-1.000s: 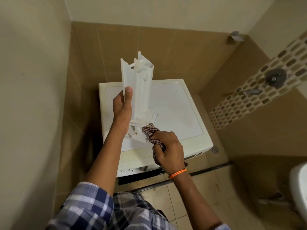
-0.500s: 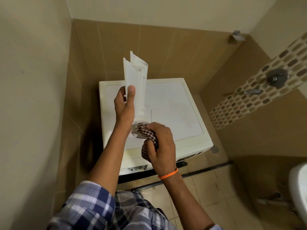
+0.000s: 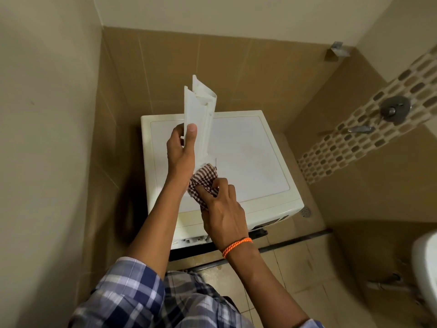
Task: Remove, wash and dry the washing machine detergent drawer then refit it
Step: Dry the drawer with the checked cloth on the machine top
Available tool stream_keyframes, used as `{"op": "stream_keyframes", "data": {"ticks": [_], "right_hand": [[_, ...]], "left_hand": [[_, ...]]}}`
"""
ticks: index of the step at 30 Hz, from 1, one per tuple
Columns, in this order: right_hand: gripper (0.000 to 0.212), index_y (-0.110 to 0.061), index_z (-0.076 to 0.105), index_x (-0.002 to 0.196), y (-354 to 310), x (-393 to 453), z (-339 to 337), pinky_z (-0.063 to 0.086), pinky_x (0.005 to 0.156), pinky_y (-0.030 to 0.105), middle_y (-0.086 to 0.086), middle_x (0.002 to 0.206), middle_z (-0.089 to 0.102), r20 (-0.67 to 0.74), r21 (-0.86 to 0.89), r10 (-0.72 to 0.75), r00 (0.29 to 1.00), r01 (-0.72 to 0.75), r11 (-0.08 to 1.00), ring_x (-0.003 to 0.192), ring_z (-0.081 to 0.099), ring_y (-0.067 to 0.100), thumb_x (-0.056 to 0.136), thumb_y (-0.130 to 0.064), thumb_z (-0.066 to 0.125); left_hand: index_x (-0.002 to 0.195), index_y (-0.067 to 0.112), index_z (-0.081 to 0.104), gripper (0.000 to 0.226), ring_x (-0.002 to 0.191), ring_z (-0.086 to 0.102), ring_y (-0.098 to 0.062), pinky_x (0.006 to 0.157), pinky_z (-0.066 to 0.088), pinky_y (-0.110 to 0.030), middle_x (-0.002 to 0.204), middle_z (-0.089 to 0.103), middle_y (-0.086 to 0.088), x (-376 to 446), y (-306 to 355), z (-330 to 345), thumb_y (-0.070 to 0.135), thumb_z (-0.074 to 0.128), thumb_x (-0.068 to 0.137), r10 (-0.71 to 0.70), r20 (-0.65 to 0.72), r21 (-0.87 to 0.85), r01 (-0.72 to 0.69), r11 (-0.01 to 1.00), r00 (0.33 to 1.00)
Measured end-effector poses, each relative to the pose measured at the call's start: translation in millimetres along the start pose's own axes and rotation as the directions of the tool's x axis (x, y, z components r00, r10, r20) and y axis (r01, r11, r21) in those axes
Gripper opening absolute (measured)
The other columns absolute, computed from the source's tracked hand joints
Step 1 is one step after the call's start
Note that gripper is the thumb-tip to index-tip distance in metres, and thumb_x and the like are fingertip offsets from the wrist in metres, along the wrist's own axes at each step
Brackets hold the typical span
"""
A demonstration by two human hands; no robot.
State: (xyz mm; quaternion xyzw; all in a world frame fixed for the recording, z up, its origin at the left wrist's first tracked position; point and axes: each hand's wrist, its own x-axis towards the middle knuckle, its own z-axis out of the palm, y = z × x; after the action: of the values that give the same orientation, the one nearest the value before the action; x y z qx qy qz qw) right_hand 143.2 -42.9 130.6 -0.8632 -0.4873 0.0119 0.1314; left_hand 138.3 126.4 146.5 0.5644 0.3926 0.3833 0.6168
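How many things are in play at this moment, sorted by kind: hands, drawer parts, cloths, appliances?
Hands: 2, left hand gripping the drawer, right hand holding the cloth
Detergent drawer: 1, held upright above the machine
Checked cloth: 1, at the drawer's lower end
Washing machine: 1
Total: 5

Left hand (image 3: 181,152) grips upright drawer (image 3: 199,119); right hand (image 3: 222,209) seemingly presses cloth (image 3: 203,183).
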Motion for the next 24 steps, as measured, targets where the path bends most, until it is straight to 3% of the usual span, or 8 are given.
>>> {"op": "stream_keyframes", "data": {"ticks": [4,9,13,16,18,20,22,24], "right_hand": [[0.045,-0.03,0.07,0.129,0,10,-7,0.058,0.057,0.037,0.005,0.124,0.047,0.007,0.05,0.02,1.0,-0.02,0.999,0.109,0.051,0.025,0.086,-0.014,0.076],[0.026,-0.02,0.075,0.107,-1,21,-4,0.059,0.055,0.039,0.005,0.122,0.05,0.021,0.013,0.053,0.998,-0.054,0.998,0.1,0.055,0.024,0.084,-0.008,0.078],[0.051,-0.026,0.068,0.127,-5,13,7,0.059,0.066,0.042,0.008,0.142,0.046,0.032,-0.097,0.003,0.999,0.0,0.995,0.11,0.053,0.028,0.081,-0.004,0.077],[0.069,-0.031,0.057,0.141,-6,5,13,0.061,0.073,0.047,0.009,0.149,0.042,0.053,-0.099,0.017,0.998,-0.012,0.995,0.119,0.051,0.03,0.081,-0.005,0.078],[0.058,-0.033,0.063,0.135,-7,10,11,0.061,0.071,0.044,0.004,0.14,0.047,0.038,0.009,0.037,0.999,-0.037,0.999,0.118,0.053,0.027,0.083,-0.009,0.076],[0.037,-0.032,0.076,0.114,-2,20,8,0.059,0.069,0.039,-0.005,0.126,0.057,0.066,0.234,0.142,0.988,-0.153,0.96,0.11,0.058,0.019,0.082,-0.015,0.069],[0.027,-0.025,0.079,0.097,8,30,2,0.059,0.077,0.039,-0.01,0.111,0.068,0.159,0.477,0.31,0.937,-0.348,0.807,0.101,0.067,0.018,0.078,-0.019,0.059],[0.023,-0.021,0.077,0.092,18,34,-4,0.06,0.084,0.041,-0.007,0.102,0.074,0.161,0.574,0.434,0.886,-0.442,0.689,0.095,0.07,0.019,0.08,-0.018,0.058]], "left_hand": [[0.127,0.03,0.06,0.042,0.114,0.067,-0.016,0.09,0.06,-0.026,0.121,0.069,0.007,0,0,1,0.062,0.049,0.102,0.002,-0.019,0.006,-0.002,1.0,1.0],[0.124,0.03,0.06,0.041,0.111,0.065,-0.012,0.092,0.062,-0.035,0.12,0.068,0.009,-4,-1,9,0.064,0.053,0.1,0.073,-0.006,0.066,-0.072,0.995,0.997],[0.124,0.03,0.058,0.052,0.11,0.064,-0.01,0.084,0.058,-0.02,0.121,0.067,0.007,1,7,3,0.071,0.051,0.093,0.104,0.0,0.095,-0.103,0.99,0.995],[0.121,0.03,0.06,0.052,0.11,0.066,-0.015,0.086,0.059,-0.025,0.12,0.069,0.005,6,5,-4,0.072,0.05,0.093,0.096,0.033,0.078,-0.099,0.992,0.995],[0.12,0.028,0.062,0.048,0.109,0.069,-0.017,0.09,0.062,-0.034,0.116,0.071,0.003,7,-2,-6,0.068,0.051,0.097,0.082,0.07,0.079,-0.088,0.993,0.994],[0.116,0.02,0.064,0.052,0.1,0.071,-0.014,0.086,0.061,-0.036,0.107,0.072,-0.007,8,-3,-11,0.067,0.051,0.097,0.058,0.083,0.055,-0.063,0.997,0.995],[0.109,0.015,0.065,0.057,0.09,0.069,-0.019,0.079,0.058,-0.037,0.102,0.071,-0.015,11,1,-16,0.068,0.051,0.096,0.039,0.1,0.049,-0.044,0.998,0.994],[0.103,0.016,0.065,0.045,0.081,0.069,-0.012,0.074,0.057,-0.03,0.088,0.073,0.001,15,4,-21,0.059,0.052,0.102,0.009,0.1,0.056,-0.015,0.998,0.995]]}}
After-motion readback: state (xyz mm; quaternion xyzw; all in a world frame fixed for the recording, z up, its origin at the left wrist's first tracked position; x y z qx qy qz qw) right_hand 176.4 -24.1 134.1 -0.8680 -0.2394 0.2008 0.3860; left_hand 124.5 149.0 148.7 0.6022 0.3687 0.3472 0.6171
